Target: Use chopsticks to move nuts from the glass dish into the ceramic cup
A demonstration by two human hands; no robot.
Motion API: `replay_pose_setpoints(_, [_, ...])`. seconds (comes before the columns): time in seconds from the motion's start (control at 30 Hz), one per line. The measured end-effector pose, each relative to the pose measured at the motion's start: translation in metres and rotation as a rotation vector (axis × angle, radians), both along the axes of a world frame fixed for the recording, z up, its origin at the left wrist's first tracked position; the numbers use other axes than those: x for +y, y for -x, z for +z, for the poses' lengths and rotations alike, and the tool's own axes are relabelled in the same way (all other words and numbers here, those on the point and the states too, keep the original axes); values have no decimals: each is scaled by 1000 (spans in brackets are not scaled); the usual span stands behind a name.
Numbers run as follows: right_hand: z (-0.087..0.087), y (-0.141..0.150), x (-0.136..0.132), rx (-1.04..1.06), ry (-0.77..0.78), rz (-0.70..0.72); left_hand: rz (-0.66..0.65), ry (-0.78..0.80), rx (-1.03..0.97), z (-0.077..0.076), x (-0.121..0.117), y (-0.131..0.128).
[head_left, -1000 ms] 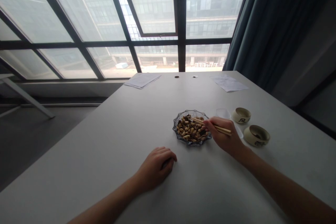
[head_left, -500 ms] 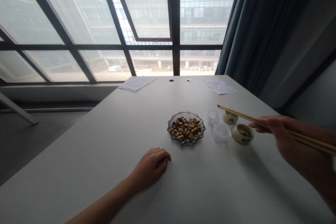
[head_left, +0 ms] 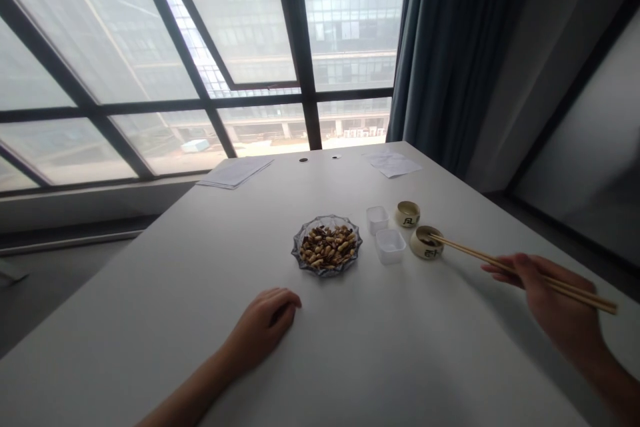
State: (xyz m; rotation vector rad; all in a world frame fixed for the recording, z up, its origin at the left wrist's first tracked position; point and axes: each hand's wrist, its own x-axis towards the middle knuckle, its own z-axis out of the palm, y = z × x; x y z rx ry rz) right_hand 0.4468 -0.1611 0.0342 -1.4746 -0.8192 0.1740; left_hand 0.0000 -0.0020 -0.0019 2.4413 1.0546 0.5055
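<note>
Long wooden chopsticks [head_left: 480,260], pinched in the raised right hand [head_left: 553,300], well apart from the curled, resting left hand [head_left: 263,327], reach the rim of a round cream ceramic bowl [head_left: 426,242] at 3 o'clock from a scalloped glass dish of nuts [head_left: 327,247], where a shaky grip could knock it over.

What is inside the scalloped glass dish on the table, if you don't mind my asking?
The glass dish is heaped with tan and dark brown nuts. The pile covers the dish's floor, so its bottom cannot be seen.
</note>
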Motion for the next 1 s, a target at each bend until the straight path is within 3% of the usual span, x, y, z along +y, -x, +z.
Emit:
replay_pose_setpoints(0.17, [-14,-13,3,92,-37,56,-6,-3,16,1,1,1])
replay_pose_setpoints(0.43, [-15,-9,1,60,-20,89,-11,-29,15,-1,5,2])
replay_pose_setpoints(1.0, [-16,-11,3,210,-43,88,-13,-14,4,0,5,1])
